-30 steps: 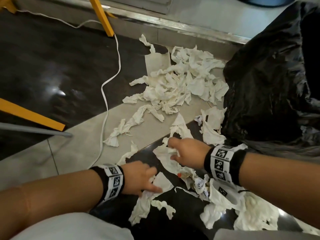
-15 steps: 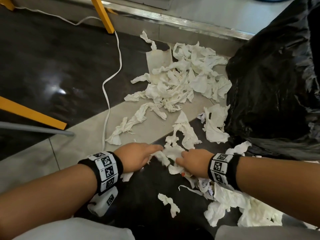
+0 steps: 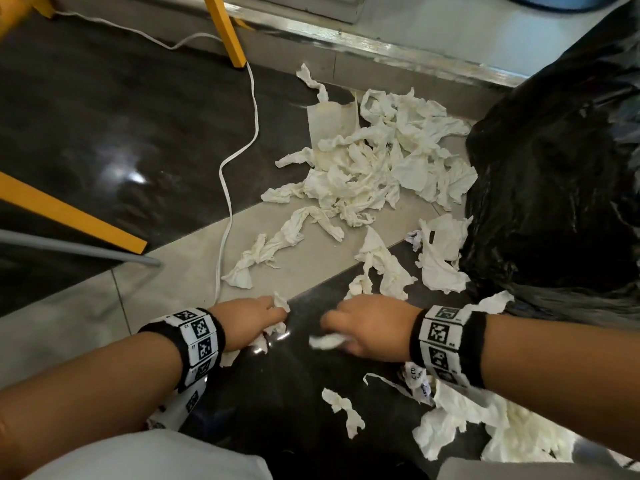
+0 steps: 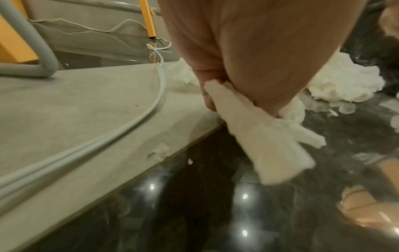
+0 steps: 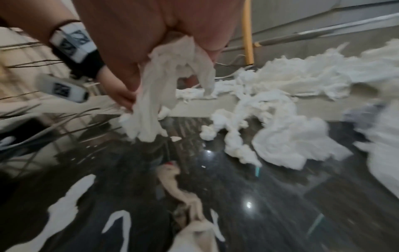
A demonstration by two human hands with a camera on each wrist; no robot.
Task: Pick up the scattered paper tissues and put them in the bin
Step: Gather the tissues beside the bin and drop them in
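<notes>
White crumpled paper tissues lie scattered on the floor, with a big heap point(image 3: 374, 161) at the back and more pieces point(image 3: 485, 431) under my right forearm. My left hand point(image 3: 252, 323) grips a tissue wad point(image 4: 263, 136) just above the dark tile. A hand's width to its right, my right hand point(image 3: 367, 327) clutches another tissue bunch point(image 5: 164, 95) that hangs down from its fingers. The black bin bag point(image 3: 561, 188) fills the right side, beyond my right hand.
A white cable point(image 3: 228, 188) snakes over the floor left of the heap. Yellow furniture legs point(image 3: 225, 29) and a grey metal tube point(image 3: 79, 247) stand at the left. A raised metal-edged step point(image 3: 398, 46) runs along the back.
Both hands have lifted off the floor and moved apart, each carrying off part of the tissues they had gathered. The view has shifted slightly.
</notes>
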